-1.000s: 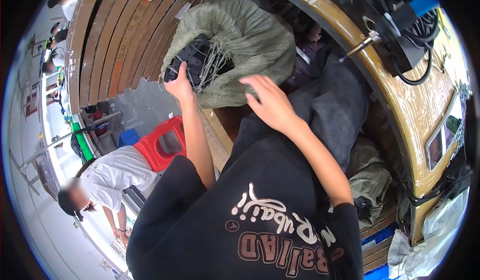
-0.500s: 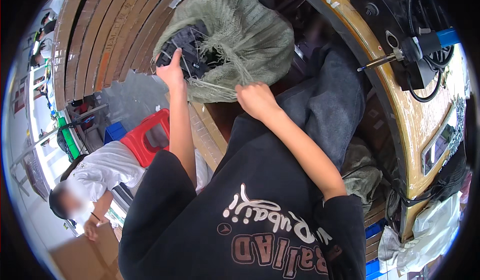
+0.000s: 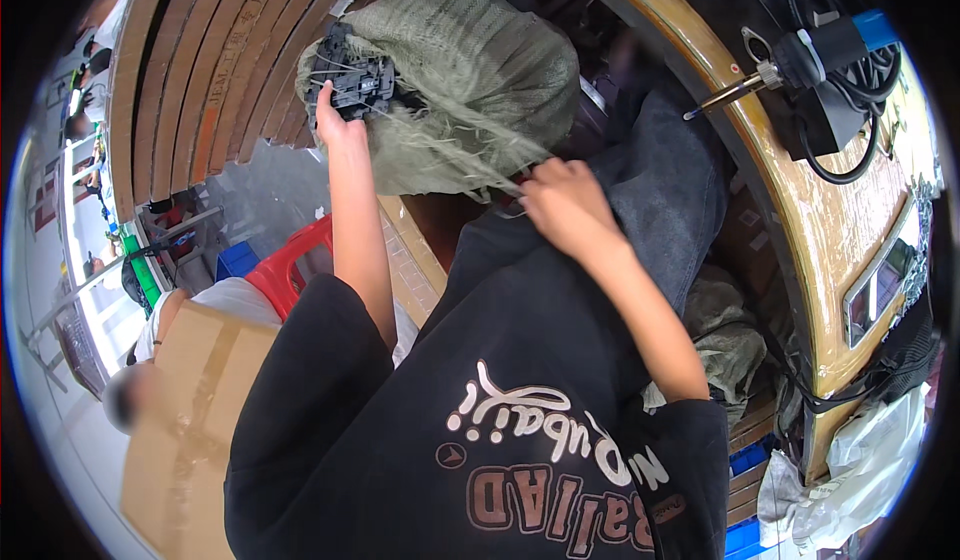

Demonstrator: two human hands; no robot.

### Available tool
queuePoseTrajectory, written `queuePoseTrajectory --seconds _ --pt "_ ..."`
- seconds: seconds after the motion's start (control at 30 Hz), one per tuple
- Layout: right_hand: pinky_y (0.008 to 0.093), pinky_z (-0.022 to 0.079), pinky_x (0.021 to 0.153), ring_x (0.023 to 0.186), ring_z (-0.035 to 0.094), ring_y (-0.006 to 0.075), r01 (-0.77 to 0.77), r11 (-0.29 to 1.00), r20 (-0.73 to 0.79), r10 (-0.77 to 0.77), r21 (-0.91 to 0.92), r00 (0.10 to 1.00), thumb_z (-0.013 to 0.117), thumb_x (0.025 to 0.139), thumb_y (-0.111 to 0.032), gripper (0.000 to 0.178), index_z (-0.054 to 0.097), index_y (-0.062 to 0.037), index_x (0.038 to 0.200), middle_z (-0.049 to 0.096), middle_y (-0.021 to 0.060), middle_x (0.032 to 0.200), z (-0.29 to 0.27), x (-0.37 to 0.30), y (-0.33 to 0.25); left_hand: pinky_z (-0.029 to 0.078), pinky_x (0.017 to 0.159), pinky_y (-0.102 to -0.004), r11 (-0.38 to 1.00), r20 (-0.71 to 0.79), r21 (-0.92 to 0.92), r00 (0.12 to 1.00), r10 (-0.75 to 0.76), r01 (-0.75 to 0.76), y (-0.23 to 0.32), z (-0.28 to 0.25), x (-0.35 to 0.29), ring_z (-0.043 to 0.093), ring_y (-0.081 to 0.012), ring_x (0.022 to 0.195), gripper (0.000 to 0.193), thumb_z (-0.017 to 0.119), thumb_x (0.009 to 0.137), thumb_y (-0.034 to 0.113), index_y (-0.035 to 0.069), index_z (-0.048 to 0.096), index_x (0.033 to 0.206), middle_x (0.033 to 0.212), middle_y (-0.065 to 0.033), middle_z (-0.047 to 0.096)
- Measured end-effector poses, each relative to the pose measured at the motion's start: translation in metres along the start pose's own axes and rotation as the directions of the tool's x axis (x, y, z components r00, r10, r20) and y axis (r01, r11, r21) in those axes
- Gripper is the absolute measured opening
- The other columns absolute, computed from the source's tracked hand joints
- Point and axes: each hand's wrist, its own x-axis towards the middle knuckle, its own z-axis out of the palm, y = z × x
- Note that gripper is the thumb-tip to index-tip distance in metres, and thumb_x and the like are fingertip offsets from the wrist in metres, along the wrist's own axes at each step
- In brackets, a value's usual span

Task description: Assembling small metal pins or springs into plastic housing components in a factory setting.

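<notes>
A bulging grey-green woven sack [image 3: 490,60] stands in front of me, its mouth turned toward my left. At that mouth my left hand [image 3: 343,128] is closed on a dark grey plastic part [image 3: 355,75] with thin pale wires across it; its exact kind is unclear. The thumb lies along the part, while the other fingers are mostly hidden beneath. Nearer my lap, my right hand [image 3: 570,205] grips the frayed strands of the sack's rim and stretches them taut to the right. Loose fibres hang over the opening, and the sack's inside is mostly covered.
Flattened brown cardboard [image 3: 225,70] is stacked at the far left. A curved wooden bench [image 3: 810,270] on the right bears a soldering iron [image 3: 735,90], black cables and a phone [image 3: 880,295]. At left, a person holds a large carton [image 3: 195,420] beside a red stool [image 3: 285,275].
My right hand has drawn the sack's strands rightward and slightly nearer. My left hand and the dark part have shifted a little left, with more of the part showing. The co-worker's carton has risen.
</notes>
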Motion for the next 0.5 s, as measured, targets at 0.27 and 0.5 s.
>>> queuePoseTrajectory --seconds 0.27,0.5 --pt "0.0400 0.037 0.080 0.091 0.048 0.0268 -0.297 0.955 -0.218 0.295 0.020 0.930 0.056 0.075 -0.017 0.018 0.056 -0.0029 0.085 0.052 0.0100 0.088 0.001 0.007 0.046 0.050 0.070 -0.0310 0.883 0.051 0.395 0.966 0.253 -0.253 0.021 0.038 -0.046 0.060 -0.0208 0.077 0.033 0.069 0.063 -0.001 -0.004 0.055 0.092 0.091 -0.0103 0.060" --pt "0.0369 0.039 0.083 0.095 0.048 0.0324 -0.395 0.803 -0.448 0.583 0.447 0.678 0.051 0.077 -0.009 0.038 0.040 -0.0005 0.113 0.048 0.0188 0.103 -0.009 0.042 0.065 0.047 0.069 -0.0271 0.547 0.272 0.797 0.961 0.050 -0.254 0.077 0.041 -0.072 0.058 -0.0137 0.073 0.031 0.072 0.061 0.003 0.002 0.057 0.089 0.085 -0.0054 0.061"
